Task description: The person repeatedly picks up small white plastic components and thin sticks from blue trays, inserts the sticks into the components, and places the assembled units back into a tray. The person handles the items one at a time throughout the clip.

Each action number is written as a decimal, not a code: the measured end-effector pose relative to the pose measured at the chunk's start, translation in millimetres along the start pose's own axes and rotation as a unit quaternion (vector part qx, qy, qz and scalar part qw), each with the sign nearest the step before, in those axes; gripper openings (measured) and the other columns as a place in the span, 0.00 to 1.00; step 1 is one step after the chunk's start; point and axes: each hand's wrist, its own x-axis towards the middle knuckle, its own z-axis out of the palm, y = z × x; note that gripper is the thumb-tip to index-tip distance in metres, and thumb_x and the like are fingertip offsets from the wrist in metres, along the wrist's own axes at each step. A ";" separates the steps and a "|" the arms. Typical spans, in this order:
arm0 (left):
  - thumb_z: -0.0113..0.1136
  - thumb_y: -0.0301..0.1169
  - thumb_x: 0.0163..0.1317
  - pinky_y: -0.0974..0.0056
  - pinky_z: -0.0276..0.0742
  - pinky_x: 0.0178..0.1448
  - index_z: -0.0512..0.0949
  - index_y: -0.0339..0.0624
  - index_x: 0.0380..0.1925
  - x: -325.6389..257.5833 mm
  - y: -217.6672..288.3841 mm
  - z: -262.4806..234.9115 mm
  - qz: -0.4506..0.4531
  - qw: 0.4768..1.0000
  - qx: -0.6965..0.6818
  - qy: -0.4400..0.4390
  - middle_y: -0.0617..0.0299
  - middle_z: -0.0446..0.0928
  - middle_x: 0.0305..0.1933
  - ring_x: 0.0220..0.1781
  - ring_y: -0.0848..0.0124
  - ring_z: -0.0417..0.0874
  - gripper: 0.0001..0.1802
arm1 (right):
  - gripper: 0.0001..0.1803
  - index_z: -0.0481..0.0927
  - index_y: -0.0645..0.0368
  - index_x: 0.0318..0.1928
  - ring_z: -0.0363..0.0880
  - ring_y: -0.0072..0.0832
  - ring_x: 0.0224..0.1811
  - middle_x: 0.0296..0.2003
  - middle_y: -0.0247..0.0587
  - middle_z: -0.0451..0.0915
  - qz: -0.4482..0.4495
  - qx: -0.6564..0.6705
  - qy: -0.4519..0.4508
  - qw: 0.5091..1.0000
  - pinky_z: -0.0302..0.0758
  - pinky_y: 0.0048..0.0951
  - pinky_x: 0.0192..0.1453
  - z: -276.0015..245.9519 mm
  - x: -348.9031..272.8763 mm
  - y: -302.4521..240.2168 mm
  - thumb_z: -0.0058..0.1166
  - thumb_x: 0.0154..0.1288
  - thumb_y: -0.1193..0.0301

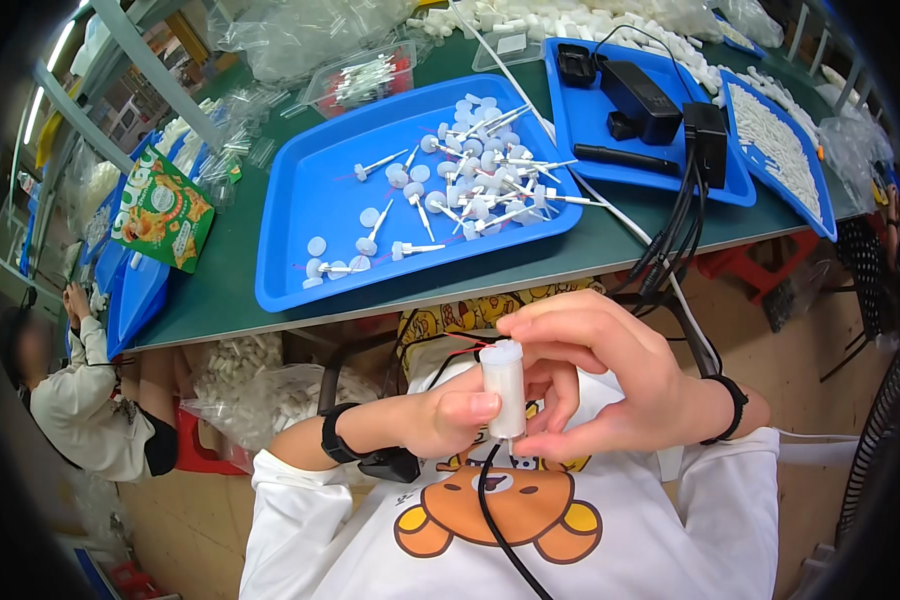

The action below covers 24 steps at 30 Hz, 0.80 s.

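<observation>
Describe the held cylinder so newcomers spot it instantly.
Find the shirt with the bear print. Before it, the left hand and right hand hold a white cylinder. Unlike the smaller parts in the blue tray, it is thick, with a translucent top.

Spotted at left, a glossy green snack bag (pixel 165 215); and a black boxy power adapter (pixel 642 103) is cradled by a blue plastic tray (pixel 583 125)!

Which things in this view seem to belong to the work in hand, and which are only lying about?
Seem to belong:
white cylinder, held by left hand and right hand
loose white parts in the front blue tray

Seem only lying about:
green snack bag
black boxes in another blue tray
</observation>
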 end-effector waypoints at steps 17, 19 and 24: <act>0.35 0.44 0.67 0.66 0.62 0.45 0.64 0.40 0.35 -9.9 -0.4 10.4 0.096 0.990 0.088 0.058 0.61 0.63 0.37 0.37 0.72 0.63 0.17 | 0.30 0.76 0.73 0.44 0.79 0.43 0.42 0.40 0.56 0.78 -0.133 -0.112 0.087 0.981 0.77 0.35 0.44 2.7 4.9 -4.1 0.69 0.41 0.68; 0.35 0.45 0.66 0.67 0.62 0.43 0.64 0.41 0.34 -8.2 0.1 9.9 0.099 0.989 0.089 0.065 0.61 0.63 0.36 0.37 0.72 0.63 0.17 | 0.30 0.75 0.74 0.45 0.79 0.44 0.42 0.41 0.56 0.78 -0.134 -0.111 0.090 0.981 0.77 0.35 0.44 4.1 5.2 -1.7 0.69 0.41 0.68; 0.35 0.49 0.66 0.67 0.61 0.42 0.63 0.43 0.33 -7.1 1.1 7.2 0.083 0.991 0.058 0.090 0.61 0.63 0.33 0.35 0.74 0.63 0.20 | 0.31 0.75 0.75 0.45 0.79 0.44 0.43 0.42 0.56 0.78 -0.129 -0.125 0.094 0.979 0.77 0.35 0.45 7.2 5.9 2.8 0.69 0.41 0.68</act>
